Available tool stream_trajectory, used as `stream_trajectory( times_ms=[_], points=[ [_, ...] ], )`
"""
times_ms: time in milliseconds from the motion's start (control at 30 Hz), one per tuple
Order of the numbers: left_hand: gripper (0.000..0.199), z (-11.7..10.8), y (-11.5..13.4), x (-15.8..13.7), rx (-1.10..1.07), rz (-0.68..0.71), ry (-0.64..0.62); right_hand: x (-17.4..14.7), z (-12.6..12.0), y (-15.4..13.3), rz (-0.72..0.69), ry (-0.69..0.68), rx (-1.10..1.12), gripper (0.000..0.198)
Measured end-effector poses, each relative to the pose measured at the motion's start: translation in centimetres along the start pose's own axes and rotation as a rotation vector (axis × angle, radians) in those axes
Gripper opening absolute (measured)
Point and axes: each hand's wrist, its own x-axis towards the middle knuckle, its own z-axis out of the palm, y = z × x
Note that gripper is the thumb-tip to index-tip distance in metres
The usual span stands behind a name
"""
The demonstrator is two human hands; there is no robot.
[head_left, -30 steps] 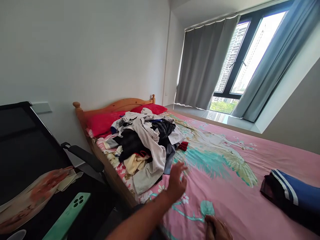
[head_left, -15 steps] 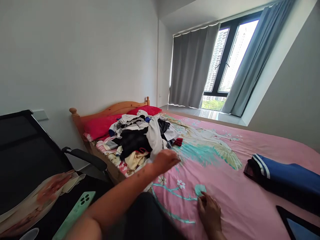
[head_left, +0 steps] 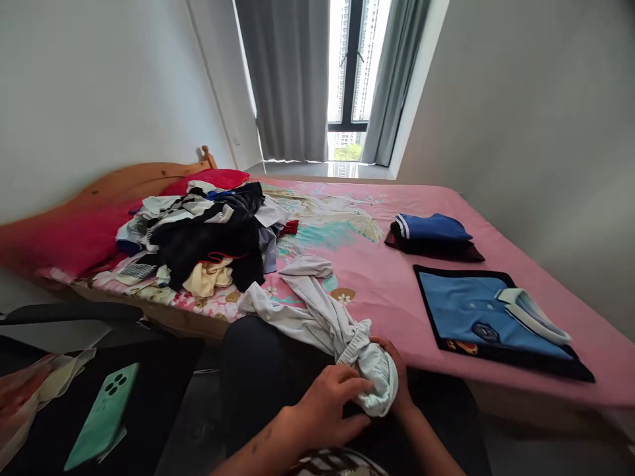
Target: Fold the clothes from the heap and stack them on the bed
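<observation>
A pair of pale grey trousers [head_left: 317, 311] lies over my lap and the bed's near edge, its two legs stretching away to the upper left. The gathered elastic waist is bunched between my hands. My left hand [head_left: 332, 403] grips it from the near left, thumb and fingers bent around the cloth. On the far right side, my right hand [head_left: 398, 377] is wrapped around the waist edge, with some fingers hidden behind the fabric. A heap of mixed clothes [head_left: 208, 231] lies beyond the trousers, towards the pillows.
A folded blue polo shirt [head_left: 461, 304] lies on the pink bed sheet [head_left: 381, 311] at right, with folded blue and dark clothes [head_left: 431, 228] behind it. A green phone [head_left: 104, 413] rests on a black chair at lower left. Red pillows [head_left: 84, 238] stand by the wooden headboard [head_left: 129, 175].
The pale trousers have come away from the heap to my lap. My right hand has left the sheet and joined my left on the waist. The view has swung right and down.
</observation>
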Motion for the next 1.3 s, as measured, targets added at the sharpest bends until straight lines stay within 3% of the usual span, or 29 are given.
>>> stream_trajectory(
  times_ms=[100, 167, 233, 367, 533, 633, 767, 900, 1033, 1167, 1300],
  points=[
    [0.028, -0.4, -0.4, 0.0, -0.160, -0.209, 0.133, -1.3, -1.3, -1.1, -0.037, 0.069, 0.007, 0.029],
    [0.030, -0.1, -0.9, 0.5, -0.238, -0.382, 0.218, -2.1, -1.5, -1.8, -0.113, 0.087, -0.052, 0.027],
    [0.033, 0.7, -1.2, 1.1, -0.304, -0.501, 0.216, -2.6, -1.3, -2.3, -0.192, 0.078, -0.116, 0.025],
    [0.035, 1.7, -1.8, 1.9, -0.514, -0.525, 0.152, -3.0, -1.3, -2.3, -0.284, 0.067, -0.220, 0.021],
    [0.033, -0.1, -2.6, 2.2, -1.107, -0.620, 0.406, -3.1, -2.8, -1.8, -0.328, 0.106, -0.363, 0.020],
    [0.034, -1.6, -2.6, 2.0, -1.188, -0.662, 0.436, -3.6, -3.2, -1.8, -0.338, 0.014, -0.447, 0.023],
    [0.038, -2.7, -1.6, 1.6, -1.147, -0.664, 0.308, -4.3, -2.5, -2.9, -0.315, -0.156, -0.522, 0.040],
    [0.046, -3.9, -0.6, 1.4, -1.204, -0.548, 0.072, -4.1, -1.1, -6.0, -0.343, -0.171, -0.427, 0.055],
    [0.049, -5.5, 0.5, 1.5, -1.154, -0.469, -0.168, -2.9, 0.1, -9.7, -0.370, -0.260, -0.349, 0.038],
    [0.047, -6.8, 1.1, 1.4, -1.083, -0.459, -0.233, -1.6, 0.7, -11.5, -0.196, -0.485, -0.368, 0.025],
    [0.036, -7.7, 0.4, 1.0, -0.940, -0.539, -0.312, -1.6, 0.4, -11.9, -0.102, -0.426, -0.446, 0.015]
  ],
)
